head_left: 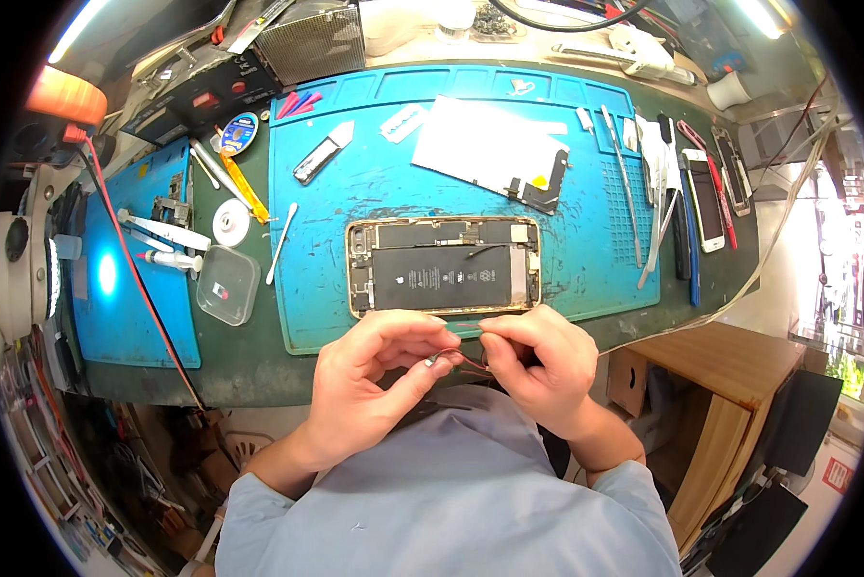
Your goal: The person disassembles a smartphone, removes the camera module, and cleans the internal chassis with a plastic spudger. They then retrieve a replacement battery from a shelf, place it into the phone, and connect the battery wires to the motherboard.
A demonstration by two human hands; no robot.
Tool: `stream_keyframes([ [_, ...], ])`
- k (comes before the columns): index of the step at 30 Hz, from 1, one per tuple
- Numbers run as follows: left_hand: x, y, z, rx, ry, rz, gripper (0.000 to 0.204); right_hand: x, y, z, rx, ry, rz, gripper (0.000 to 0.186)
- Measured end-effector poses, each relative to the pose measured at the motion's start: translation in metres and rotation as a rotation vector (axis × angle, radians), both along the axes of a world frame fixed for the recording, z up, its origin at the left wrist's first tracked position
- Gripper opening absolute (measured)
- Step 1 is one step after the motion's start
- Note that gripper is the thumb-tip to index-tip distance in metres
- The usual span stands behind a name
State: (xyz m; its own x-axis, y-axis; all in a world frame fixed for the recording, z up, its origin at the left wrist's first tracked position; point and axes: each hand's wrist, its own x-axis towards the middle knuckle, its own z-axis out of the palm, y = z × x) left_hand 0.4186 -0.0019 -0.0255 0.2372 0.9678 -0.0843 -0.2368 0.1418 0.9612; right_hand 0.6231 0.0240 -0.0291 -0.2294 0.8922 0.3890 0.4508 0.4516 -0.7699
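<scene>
Above the near edge of the bench, my left hand [366,378] and my right hand [545,367] face each other, fingertips close together. A thin red and dark wire [466,360] runs between them. The wire's small pale end, perhaps a connector, shows at my left thumb, and those fingers curl round it. Thumb and index finger of my right hand pinch the wire's other part. Just beyond my hands lies an opened phone [364,288], its black battery [441,277] exposed inside the gold frame.
A blue repair mat [307,240] holds a white screen-sized panel [480,144], a small metal part [324,154] and a cotton swab [282,242]. Left of it are a clear plastic box [228,286] and a syringe [172,260]. Tweezers [622,183] and a white phone [706,202] lie right.
</scene>
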Motion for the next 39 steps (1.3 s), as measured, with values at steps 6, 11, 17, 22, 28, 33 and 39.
stream_keyframes([
  [6, 0.001, 0.000, -0.002, 0.032, -0.024, 0.031, 0.030, 0.000, -0.002, -0.007, 0.157, -0.029, -0.003, 0.018],
  [11, 0.002, 0.001, -0.001, 0.062, 0.001, 0.040, 0.029, 0.001, -0.002, -0.010, 0.184, -0.022, -0.004, 0.020],
  [17, 0.005, 0.001, -0.001, 0.041, 0.010, 0.077, 0.026, 0.000, -0.002, -0.011, 0.181, -0.016, -0.029, 0.021],
  [22, 0.007, -0.001, 0.000, 0.069, 0.139, 0.089, 0.027, 0.002, -0.002, -0.005, 0.109, -0.002, -0.049, 0.019],
  [28, 0.010, -0.002, -0.001, 0.116, 0.259, 0.068, 0.032, 0.006, -0.003, -0.002, 0.005, 0.099, -0.062, 0.016],
  [33, 0.016, 0.005, 0.006, 0.378, 0.527, -0.054, 0.030, 0.007, -0.002, -0.008, 0.060, 0.138, -0.043, 0.015],
  [39, 0.021, 0.006, 0.007, 0.371, 0.575, -0.012, 0.020, 0.015, -0.009, -0.007, 0.033, 0.225, 0.014, 0.016],
])
